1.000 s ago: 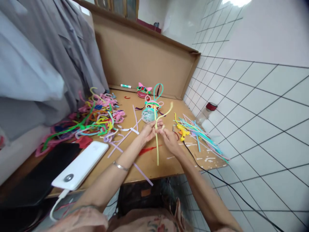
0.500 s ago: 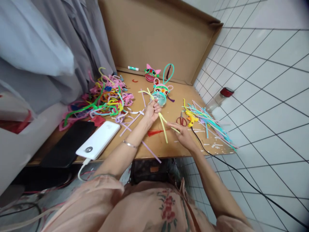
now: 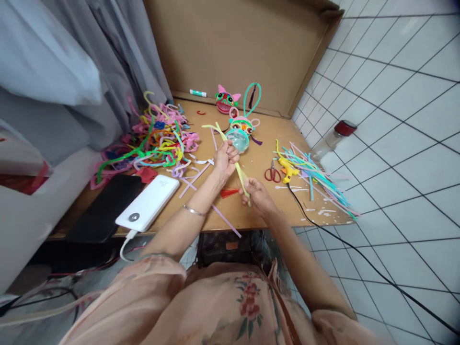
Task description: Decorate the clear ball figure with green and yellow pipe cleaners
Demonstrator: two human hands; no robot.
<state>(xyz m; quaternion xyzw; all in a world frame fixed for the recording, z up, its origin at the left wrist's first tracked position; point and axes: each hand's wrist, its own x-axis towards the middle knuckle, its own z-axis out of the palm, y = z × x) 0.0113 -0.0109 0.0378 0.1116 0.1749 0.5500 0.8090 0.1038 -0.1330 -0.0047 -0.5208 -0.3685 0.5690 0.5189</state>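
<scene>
While the yellow pipe cleaners (image 3: 240, 172) are gripped partway along in the curled, closed fingers of the left hand (image 3: 227, 157), their lower ends are pinched by the right hand (image 3: 258, 197), held nearer the body. Both forearms are angled inward across the front edge of the table (image 3: 266, 139). Just beyond the left grip, a see-through ball (image 3: 238, 140) is set; right of the right grip, some tabletop is left before the scissors (image 3: 272, 169).

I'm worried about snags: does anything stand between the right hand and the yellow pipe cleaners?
Nothing visible: the right hand grips the yellow pipe cleaners near their lower ends; the left hand holds them farther up. The red-handled scissors lie apart from both hands.
</scene>
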